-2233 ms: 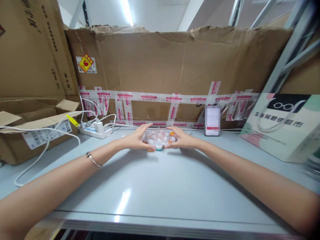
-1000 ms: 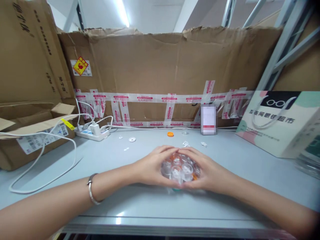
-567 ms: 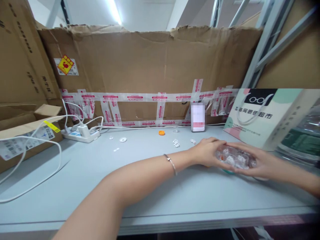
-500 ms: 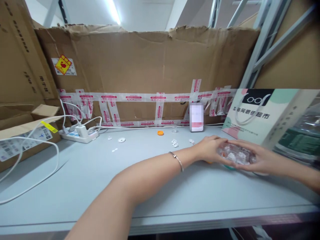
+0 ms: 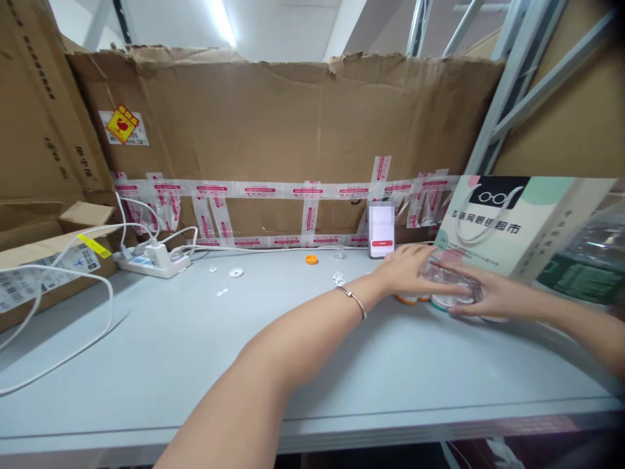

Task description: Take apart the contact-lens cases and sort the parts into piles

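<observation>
My left hand (image 5: 409, 270) and my right hand (image 5: 495, 290) are at the right side of the table, on either side of a clear plastic container (image 5: 446, 275). Fingers of both hands curve round it, and motion blurs its contents. Beneath and beside the hands, a green-rimmed base (image 5: 440, 305) and an orange-rimmed one (image 5: 406, 300) show in part. A bracelet circles my left wrist. Small white pieces (image 5: 338, 279) lie left of that wrist.
A phone (image 5: 381, 228) leans upright against the cardboard. Behind my right hand stands a paper bag (image 5: 508, 225). An orange cap (image 5: 311, 259), a small clear cup (image 5: 339, 253) and a white ring (image 5: 236, 272) lie farther left. A power strip (image 5: 168, 266) trails cables.
Both hands have moved slightly back and up with the clear container, toward the paper bag. More of the orange and green bases shows. My left forearm now hides some white pieces.
</observation>
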Demonstrator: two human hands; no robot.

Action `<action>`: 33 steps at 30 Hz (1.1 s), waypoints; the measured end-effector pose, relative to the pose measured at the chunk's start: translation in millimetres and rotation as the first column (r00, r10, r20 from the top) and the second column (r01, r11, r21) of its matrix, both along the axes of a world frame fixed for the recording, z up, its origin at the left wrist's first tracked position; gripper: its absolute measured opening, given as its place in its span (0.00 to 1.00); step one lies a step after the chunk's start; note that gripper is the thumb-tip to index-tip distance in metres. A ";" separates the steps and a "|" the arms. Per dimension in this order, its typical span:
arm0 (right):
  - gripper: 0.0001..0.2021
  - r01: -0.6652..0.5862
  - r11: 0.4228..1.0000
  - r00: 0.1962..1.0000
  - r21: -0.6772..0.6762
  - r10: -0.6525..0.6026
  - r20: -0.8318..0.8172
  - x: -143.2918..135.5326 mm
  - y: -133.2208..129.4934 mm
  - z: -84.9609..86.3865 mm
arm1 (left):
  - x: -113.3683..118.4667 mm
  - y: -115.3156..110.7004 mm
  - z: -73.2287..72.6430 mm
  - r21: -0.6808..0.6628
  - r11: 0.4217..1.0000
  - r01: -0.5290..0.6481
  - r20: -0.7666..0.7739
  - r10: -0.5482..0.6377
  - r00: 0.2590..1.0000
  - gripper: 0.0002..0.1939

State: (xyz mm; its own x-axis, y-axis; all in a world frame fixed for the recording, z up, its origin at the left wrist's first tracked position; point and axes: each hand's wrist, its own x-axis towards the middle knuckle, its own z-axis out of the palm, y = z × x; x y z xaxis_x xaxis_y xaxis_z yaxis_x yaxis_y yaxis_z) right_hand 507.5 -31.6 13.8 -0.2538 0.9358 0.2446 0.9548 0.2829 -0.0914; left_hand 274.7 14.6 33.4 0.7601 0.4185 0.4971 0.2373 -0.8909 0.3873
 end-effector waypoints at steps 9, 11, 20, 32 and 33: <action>0.21 -0.220 0.900 0.974 0.375 0.182 0.134 -74.9 -16.9 24.0 | -147.7 -38.2 54.8 0.135 0.990 -0.043 0.264 0.006 0.965 0.21; 0.18 -0.233 0.909 0.968 0.347 0.181 0.175 -95.3 -17.1 19.5 | -187.0 -46.0 53.8 0.153 0.984 -0.094 0.241 0.055 0.969 0.19; 0.14 -0.107 0.987 0.989 0.118 0.118 -0.084 -135.8 -24.9 9.6 | -308.7 -36.2 41.0 0.132 0.856 -0.500 0.235 0.463 0.855 0.14; 0.18 0.223 0.971 0.960 0.083 -0.204 -0.194 -126.3 -4.3 6.6 | -405.2 4.0 41.3 0.002 0.671 -0.741 0.173 0.730 0.662 0.20; 0.17 0.199 0.979 0.962 0.055 -0.184 -0.202 -128.3 -6.6 7.4 | -411.3 4.6 42.1 -0.015 0.648 -0.761 0.141 0.755 0.640 0.20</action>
State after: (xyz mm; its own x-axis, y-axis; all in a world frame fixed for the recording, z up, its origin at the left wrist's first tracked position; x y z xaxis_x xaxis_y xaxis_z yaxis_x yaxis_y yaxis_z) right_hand 379.1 -38.2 21.2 -0.0126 0.9395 0.3422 0.9576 0.1099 -0.2663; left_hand -136.5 19.2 75.5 0.1170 0.7968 0.5928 0.7903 -0.4362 0.4304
